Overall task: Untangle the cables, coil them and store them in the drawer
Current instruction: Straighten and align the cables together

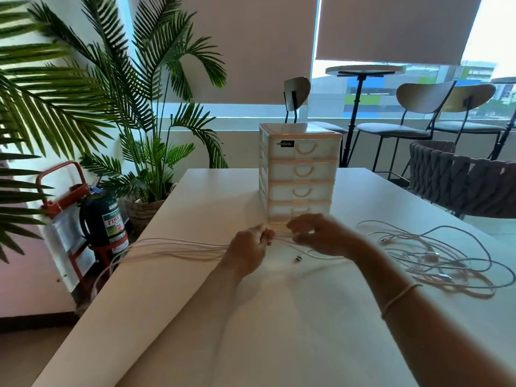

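Note:
A bundle of long white cable loops (178,245) stretches leftward from my left hand (248,247) and droops over the table's left edge. My left hand grips the gathered strands. Just to its right, my right hand (315,234) pinches the same strands, blurred by motion. A loose plug end (298,258) lies on the table below my hands. A tangled pile of white cables (435,258) lies on the table to the right. The small white drawer unit (300,174) with several closed drawers stands directly behind my hands.
The white table (251,317) fills the foreground. A fire extinguisher (103,219) on a red stand and palm plants (83,93) sit left of the table. A woven chair (460,182) and bar stools (418,107) stand behind on the right.

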`<action>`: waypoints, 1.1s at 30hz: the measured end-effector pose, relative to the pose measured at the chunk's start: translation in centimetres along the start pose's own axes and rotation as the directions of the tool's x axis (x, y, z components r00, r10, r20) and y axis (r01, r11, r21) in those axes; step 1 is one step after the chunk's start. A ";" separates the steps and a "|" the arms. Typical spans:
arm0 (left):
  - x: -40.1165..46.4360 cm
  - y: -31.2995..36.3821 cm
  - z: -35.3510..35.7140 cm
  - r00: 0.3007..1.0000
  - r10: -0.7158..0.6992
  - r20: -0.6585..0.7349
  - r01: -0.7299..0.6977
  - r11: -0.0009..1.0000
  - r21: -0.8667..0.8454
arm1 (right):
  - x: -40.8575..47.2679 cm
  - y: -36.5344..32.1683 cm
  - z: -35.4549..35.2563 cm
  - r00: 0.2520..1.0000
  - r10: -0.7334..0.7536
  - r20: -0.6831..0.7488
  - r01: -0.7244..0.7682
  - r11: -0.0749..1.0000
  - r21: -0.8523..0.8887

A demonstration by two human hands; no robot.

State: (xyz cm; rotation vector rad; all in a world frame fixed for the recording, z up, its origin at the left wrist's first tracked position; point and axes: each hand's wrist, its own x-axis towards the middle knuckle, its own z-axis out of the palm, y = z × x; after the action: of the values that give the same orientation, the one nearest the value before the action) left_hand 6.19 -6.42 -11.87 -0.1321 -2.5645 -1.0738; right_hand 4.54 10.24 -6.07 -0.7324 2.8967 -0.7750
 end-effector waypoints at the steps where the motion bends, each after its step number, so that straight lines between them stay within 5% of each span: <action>1: 0.1 -0.1 0.0 1.000 -0.001 -0.006 0.001 1.000 -0.002 | 0.3 -0.5 0.6 1.000 0.002 0.003 -0.002 0.999 0.036; 5: 0.3 -0.2 -0.4 0.998 -0.020 -0.065 0.019 1.000 -0.011 | 0.5 -0.2 2.1 0.995 0.073 0.064 -0.088 0.959 0.271; 9: 0.7 -0.3 -0.6 0.996 -0.038 -0.078 0.037 0.999 -0.024 | 0.2 0.1 2.4 0.989 0.084 0.123 -0.116 0.955 0.274; 16: 0.3 -0.1 -0.2 0.995 -0.029 0.092 0.036 0.996 -0.084 | 1.2 0.5 2.1 0.957 0.115 -0.265 -0.109 0.993 0.038; 21: 0.6 -0.2 -0.5 0.998 -0.035 -0.045 0.030 0.995 -0.098 | 0.1 0.2 2.1 0.998 0.041 0.053 -0.045 0.995 0.094; 26: 0.3 -0.5 -0.7 1.000 -0.023 -0.004 0.022 0.987 -0.162 | 0.3 0.1 1.2 1.000 -0.001 -0.009 0.001 0.999 0.035; 30: 0.4 -0.4 -0.6 0.990 0.125 -0.069 -0.116 0.986 0.121 | 0.3 0.1 1.4 0.999 -0.028 -0.019 0.026 0.998 -0.061; 33: 0.4 0.9 -0.4 0.947 0.303 -0.104 -0.245 0.894 0.375 | 0.4 -0.1 1.2 0.999 -0.032 -0.021 0.031 0.998 -0.053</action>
State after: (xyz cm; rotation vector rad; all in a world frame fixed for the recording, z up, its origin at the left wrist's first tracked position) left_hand 6.11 -6.12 -10.84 -0.2922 -2.4531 -0.4810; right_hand 4.38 9.45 -7.04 -0.7818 2.9427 -0.7165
